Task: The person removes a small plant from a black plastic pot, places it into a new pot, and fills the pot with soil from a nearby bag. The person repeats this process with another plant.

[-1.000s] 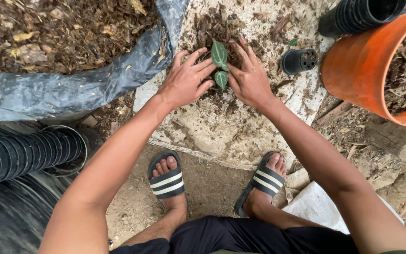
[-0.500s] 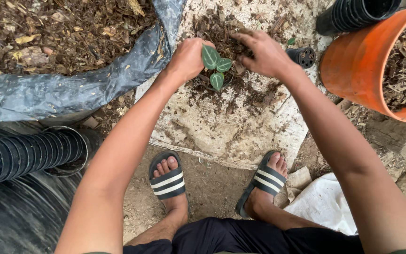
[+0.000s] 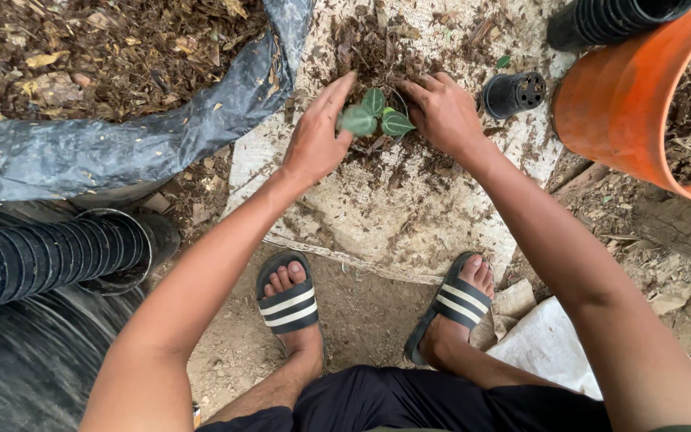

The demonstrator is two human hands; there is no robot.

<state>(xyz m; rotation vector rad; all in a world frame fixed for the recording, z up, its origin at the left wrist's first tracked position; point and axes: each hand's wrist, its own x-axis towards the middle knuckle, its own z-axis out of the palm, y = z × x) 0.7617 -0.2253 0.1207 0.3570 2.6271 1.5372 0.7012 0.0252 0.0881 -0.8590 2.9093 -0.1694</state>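
The seedling (image 3: 376,118) stands between the fingers of both hands, in loose mulch (image 3: 377,56). The left hand (image 3: 317,140) and right hand (image 3: 441,112) cup it, fingers spread and pressing soil, gripping nothing. Firming evenly around the stem, clear of the leaves, would seat it best.

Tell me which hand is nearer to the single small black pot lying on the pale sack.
Right. The right hand is just beside the small black pot, a short gap apart. The left hand sits on the far side of the seedling, farther from it.
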